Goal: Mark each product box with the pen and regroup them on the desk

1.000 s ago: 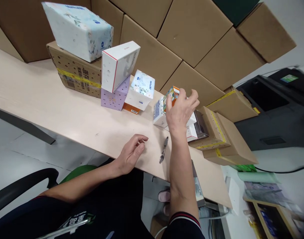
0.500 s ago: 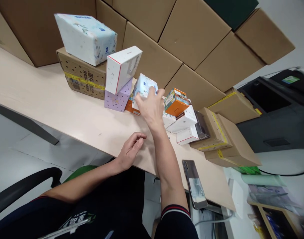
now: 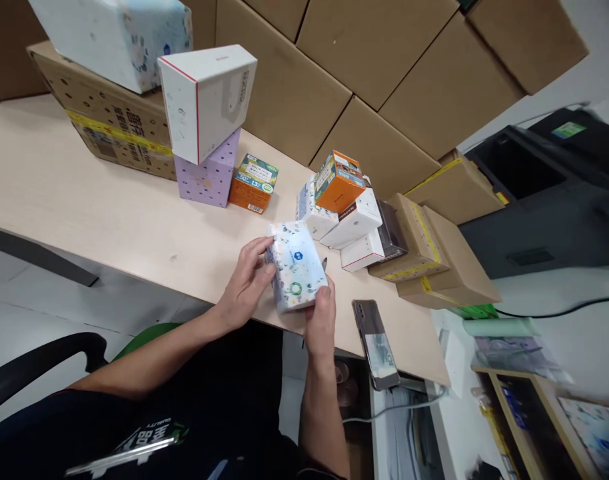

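A tissue pack [image 3: 298, 263], pale blue and white with a floral print, is held between both hands just over the front part of the table. My left hand [image 3: 247, 283] closes on its left side, thumb toward the front. Around its lower right corner are the fingers of my right hand [image 3: 320, 323]. Behind the pack, an orange and green box [image 3: 253, 183] stands beside a purple box [image 3: 207, 173] that has a white box [image 3: 209, 100] on top. Right of the pack, another floral tissue pack [image 3: 312, 210] stands under a second orange box [image 3: 339, 183].
Large cardboard cartons [image 3: 284, 80] form a wall at the back. A taped brown carton [image 3: 119, 130] bears a larger tissue pack [image 3: 119, 40] at the left. White boxes [image 3: 357, 217] and taped cartons [image 3: 419, 240] stand right. A phone [image 3: 377, 347] lies at the table's [image 3: 184, 247] front edge.
My right hand has brought the tissue pack from on top of the orange and green box toward me, uncovering that box. My left hand has taken hold of the pack too. The view has shifted.
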The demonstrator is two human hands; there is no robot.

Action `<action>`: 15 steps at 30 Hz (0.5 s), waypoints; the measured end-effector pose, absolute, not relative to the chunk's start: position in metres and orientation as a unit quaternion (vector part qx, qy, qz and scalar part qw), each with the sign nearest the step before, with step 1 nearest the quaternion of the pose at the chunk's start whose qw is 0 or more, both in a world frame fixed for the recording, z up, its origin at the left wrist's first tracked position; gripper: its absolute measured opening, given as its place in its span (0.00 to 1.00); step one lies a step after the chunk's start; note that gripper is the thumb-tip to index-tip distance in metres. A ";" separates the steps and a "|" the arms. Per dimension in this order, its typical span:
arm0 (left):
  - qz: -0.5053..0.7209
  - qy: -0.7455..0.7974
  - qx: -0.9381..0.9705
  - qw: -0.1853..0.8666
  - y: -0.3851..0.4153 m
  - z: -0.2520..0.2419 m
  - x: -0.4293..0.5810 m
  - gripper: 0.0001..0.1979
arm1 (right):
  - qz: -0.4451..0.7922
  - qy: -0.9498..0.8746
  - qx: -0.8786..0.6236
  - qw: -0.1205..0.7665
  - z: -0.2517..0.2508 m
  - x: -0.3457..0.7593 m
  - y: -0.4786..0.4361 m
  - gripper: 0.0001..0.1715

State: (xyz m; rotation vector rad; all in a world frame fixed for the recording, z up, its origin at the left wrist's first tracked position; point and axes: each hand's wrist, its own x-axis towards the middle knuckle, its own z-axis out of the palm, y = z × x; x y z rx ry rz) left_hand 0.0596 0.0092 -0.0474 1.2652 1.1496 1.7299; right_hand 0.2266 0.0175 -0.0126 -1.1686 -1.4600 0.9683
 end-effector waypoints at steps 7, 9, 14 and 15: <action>0.605 0.459 0.553 0.344 0.004 -0.037 0.062 0.24 | 0.228 -0.657 -0.543 0.471 -0.021 0.228 -0.009 0.31; 0.601 0.462 0.550 0.350 0.003 -0.035 0.063 0.21 | 0.184 -0.676 -0.534 0.473 -0.021 0.230 -0.011 0.29; 0.604 0.470 0.556 0.325 0.002 -0.032 0.065 0.18 | 0.108 -0.724 -0.524 0.436 -0.018 0.223 -0.021 0.32; 0.605 0.468 0.556 0.326 0.002 -0.032 0.065 0.17 | 0.093 -0.727 -0.528 0.429 -0.019 0.220 -0.022 0.38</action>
